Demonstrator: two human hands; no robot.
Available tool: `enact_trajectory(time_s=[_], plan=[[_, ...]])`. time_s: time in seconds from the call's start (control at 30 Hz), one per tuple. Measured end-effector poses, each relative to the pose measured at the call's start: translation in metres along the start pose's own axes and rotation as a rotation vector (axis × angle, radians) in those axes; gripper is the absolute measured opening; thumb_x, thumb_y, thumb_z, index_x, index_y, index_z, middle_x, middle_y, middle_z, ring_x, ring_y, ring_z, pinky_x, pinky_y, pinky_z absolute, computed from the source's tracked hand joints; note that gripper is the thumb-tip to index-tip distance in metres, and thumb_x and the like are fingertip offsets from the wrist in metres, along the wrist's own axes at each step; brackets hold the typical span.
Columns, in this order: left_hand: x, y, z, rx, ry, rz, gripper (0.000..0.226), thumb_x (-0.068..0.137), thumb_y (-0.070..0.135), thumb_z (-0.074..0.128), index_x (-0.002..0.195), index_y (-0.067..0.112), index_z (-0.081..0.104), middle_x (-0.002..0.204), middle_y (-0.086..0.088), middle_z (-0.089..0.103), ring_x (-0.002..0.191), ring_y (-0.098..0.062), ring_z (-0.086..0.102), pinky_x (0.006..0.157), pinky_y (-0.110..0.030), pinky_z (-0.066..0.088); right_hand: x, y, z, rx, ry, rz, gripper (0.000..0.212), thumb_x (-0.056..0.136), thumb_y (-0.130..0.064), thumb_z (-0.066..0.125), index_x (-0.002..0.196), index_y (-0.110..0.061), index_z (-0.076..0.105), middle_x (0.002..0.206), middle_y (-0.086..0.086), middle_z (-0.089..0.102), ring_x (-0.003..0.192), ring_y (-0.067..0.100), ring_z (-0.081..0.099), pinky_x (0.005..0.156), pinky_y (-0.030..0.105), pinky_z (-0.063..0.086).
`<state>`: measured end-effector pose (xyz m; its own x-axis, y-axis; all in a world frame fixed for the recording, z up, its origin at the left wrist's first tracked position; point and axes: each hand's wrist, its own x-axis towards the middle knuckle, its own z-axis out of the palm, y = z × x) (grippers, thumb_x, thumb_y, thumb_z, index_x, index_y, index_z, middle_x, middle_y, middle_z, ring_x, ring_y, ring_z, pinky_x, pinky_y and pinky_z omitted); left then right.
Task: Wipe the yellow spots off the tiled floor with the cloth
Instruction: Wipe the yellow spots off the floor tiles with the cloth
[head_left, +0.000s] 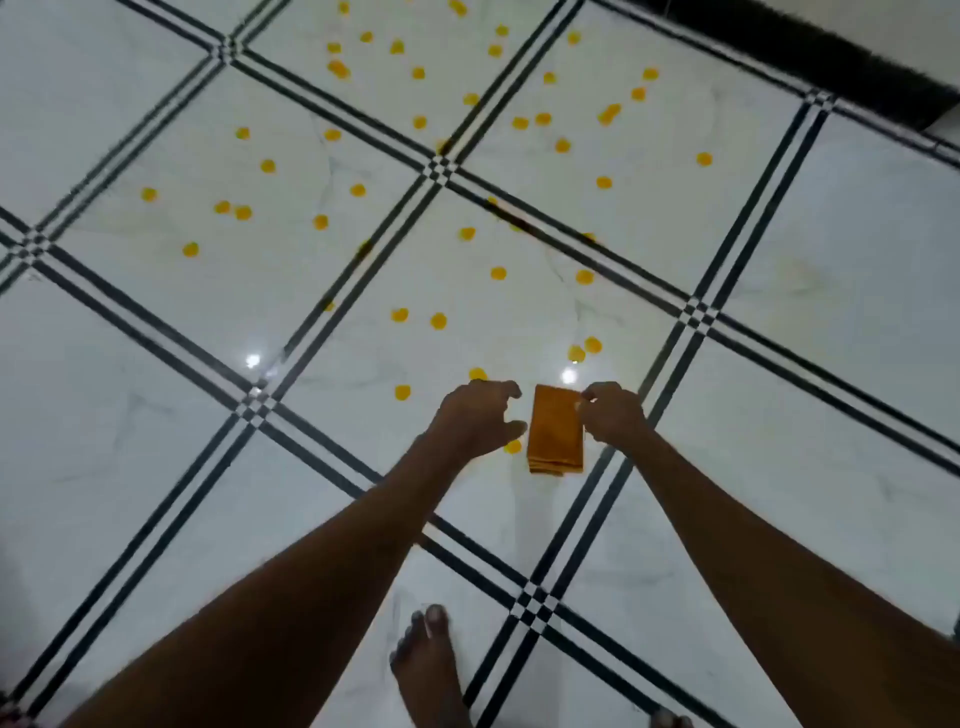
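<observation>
A folded orange cloth (555, 430) is held above the white tiled floor (208, 322) between my two hands. My right hand (613, 413) pinches the cloth's upper right edge. My left hand (480, 418) hovers just left of the cloth with curled, spread fingers, apart from it or barely touching; I cannot tell which. Several yellow spots (439, 321) are scattered over the tiles ahead, from just beyond my hands to the far top of the view. One spot (513, 446) shows right beside the cloth's lower left.
Black double grout lines (332, 306) cross the floor diagonally. A dark mat or threshold (810, 47) lies at the top right. My bare foot (428, 670) stands at the bottom centre, with a toe of the other foot (670, 719) at the bottom edge.
</observation>
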<state>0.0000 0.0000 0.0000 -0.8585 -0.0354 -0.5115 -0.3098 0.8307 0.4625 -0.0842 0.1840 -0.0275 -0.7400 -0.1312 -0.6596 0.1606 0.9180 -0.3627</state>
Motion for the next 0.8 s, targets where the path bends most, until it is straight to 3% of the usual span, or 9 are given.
enact_trajectory(time_s=[0.13, 0.2, 0.37, 0.47, 0.53, 0.6, 0.7, 0.8], plan=[[0.052, -0.040, 0.045, 0.016, -0.041, 0.018, 0.053, 0.085, 0.037, 0.072, 0.134, 0.022, 0.058, 0.121, 0.001, 0.069, 0.111, -0.020, 0.064, 0.093, -0.034, 0.051, 0.053, 0.031, 0.055, 0.016, 0.087, 0.009, 0.031, 0.096, -0.015, 0.060, 0.124, -0.003, 0.059, 0.120, 0.016, 0.068, 0.113, 0.034, 0.064, 0.088, 0.033, 0.045], [0.079, -0.056, 0.070, 0.007, 0.005, 0.057, 0.049, 0.084, 0.035, 0.073, 0.130, 0.023, 0.061, 0.115, 0.002, 0.070, 0.106, -0.018, 0.065, 0.089, -0.031, 0.051, 0.078, 0.045, 0.079, -0.002, 0.147, -0.018, 0.031, 0.094, -0.017, 0.065, 0.122, -0.004, 0.058, 0.113, 0.015, 0.069, 0.108, 0.034, 0.065, 0.082, 0.033, 0.044], [0.120, -0.077, 0.091, -0.094, 0.119, 0.162, 0.041, 0.082, 0.028, 0.075, 0.121, 0.021, 0.067, 0.104, 0.002, 0.073, 0.094, -0.015, 0.069, 0.087, -0.035, 0.054, 0.112, 0.058, 0.088, -0.003, 0.348, -0.088, 0.007, 0.085, -0.014, 0.072, 0.089, -0.016, 0.068, 0.092, 0.004, 0.068, 0.089, 0.023, 0.065, 0.065, 0.025, 0.038], [0.134, -0.078, 0.080, -0.189, 0.016, 0.206, 0.056, 0.077, 0.023, 0.083, 0.130, 0.018, 0.063, 0.117, -0.002, 0.070, 0.104, -0.014, 0.066, 0.093, -0.032, 0.052, 0.110, 0.053, 0.065, 0.091, 0.181, -0.194, 0.007, 0.082, -0.013, 0.077, 0.081, -0.015, 0.070, 0.086, 0.001, 0.069, 0.085, 0.019, 0.064, 0.061, 0.022, 0.041], [0.140, -0.072, 0.068, -0.280, -0.060, 0.223, 0.075, 0.073, 0.022, 0.087, 0.140, 0.019, 0.055, 0.135, -0.002, 0.062, 0.123, -0.015, 0.056, 0.099, -0.030, 0.048, 0.098, 0.046, 0.046, 0.234, -0.009, -0.255, 0.010, 0.084, -0.009, 0.077, 0.081, -0.016, 0.070, 0.084, 0.004, 0.071, 0.087, 0.024, 0.067, 0.072, 0.030, 0.052], [0.142, -0.063, 0.055, -0.274, -0.096, 0.265, 0.080, 0.071, 0.024, 0.089, 0.142, 0.026, 0.053, 0.145, 0.001, 0.053, 0.134, -0.014, 0.046, 0.106, -0.032, 0.042, 0.083, 0.034, 0.027, 0.357, -0.136, -0.335, 0.012, 0.087, -0.004, 0.074, 0.084, -0.014, 0.068, 0.085, 0.010, 0.071, 0.087, 0.025, 0.068, 0.083, 0.040, 0.057], [0.133, -0.054, 0.035, -0.192, -0.075, 0.337, 0.049, 0.071, 0.030, 0.088, 0.116, 0.030, 0.068, 0.127, 0.008, 0.065, 0.123, -0.010, 0.052, 0.101, -0.029, 0.040, 0.062, 0.012, -0.003, 0.435, -0.228, -0.458, 0.014, 0.090, 0.001, 0.068, 0.088, -0.012, 0.067, 0.088, 0.010, 0.070, 0.087, 0.019, 0.068, 0.078, 0.029, 0.057], [0.118, -0.049, 0.016, -0.277, 0.078, 0.356, 0.028, 0.069, 0.026, 0.089, 0.090, 0.022, 0.072, 0.100, 0.011, 0.071, 0.102, -0.003, 0.062, 0.090, -0.024, 0.044, 0.046, -0.002, -0.033, 0.400, -0.233, -0.551, 0.021, 0.090, 0.004, 0.063, 0.083, -0.017, 0.064, 0.083, 0.001, 0.063, 0.084, 0.015, 0.060, 0.073, 0.028, 0.048]])
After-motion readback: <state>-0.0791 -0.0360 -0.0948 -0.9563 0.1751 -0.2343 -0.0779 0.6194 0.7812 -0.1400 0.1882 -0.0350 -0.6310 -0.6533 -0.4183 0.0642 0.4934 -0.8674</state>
